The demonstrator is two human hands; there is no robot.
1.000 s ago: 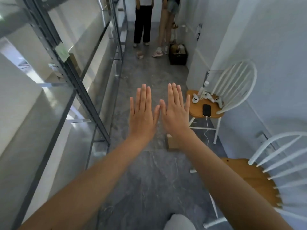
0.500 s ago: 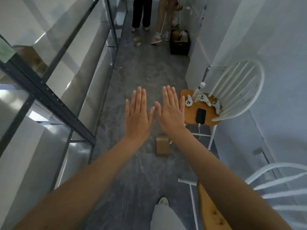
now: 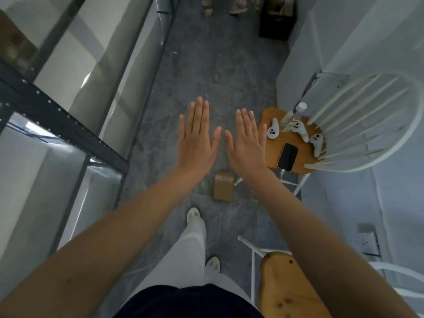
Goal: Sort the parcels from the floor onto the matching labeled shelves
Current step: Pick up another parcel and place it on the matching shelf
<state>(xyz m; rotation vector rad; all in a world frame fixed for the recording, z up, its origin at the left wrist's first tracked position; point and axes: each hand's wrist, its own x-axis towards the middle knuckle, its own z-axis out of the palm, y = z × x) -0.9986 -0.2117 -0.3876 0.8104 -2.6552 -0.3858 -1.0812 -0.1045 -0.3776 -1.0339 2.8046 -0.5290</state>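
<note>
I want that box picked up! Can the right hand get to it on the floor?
Probably yes. The box lies in the open on the floor, just under the empty, open right hand, with nothing on top. The chair leg stands beside it, not over it.

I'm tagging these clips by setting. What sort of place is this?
Probably a narrow indoor storage corridor. Metal shelving runs along the left, a small cardboard parcel lies on the grey stone-look floor, and a white spindle-back chair carrying a phone and controllers stands by the right wall.

No readable text, label or number anywhere; bottle (image 3: 296, 115) label too blurred.
</note>
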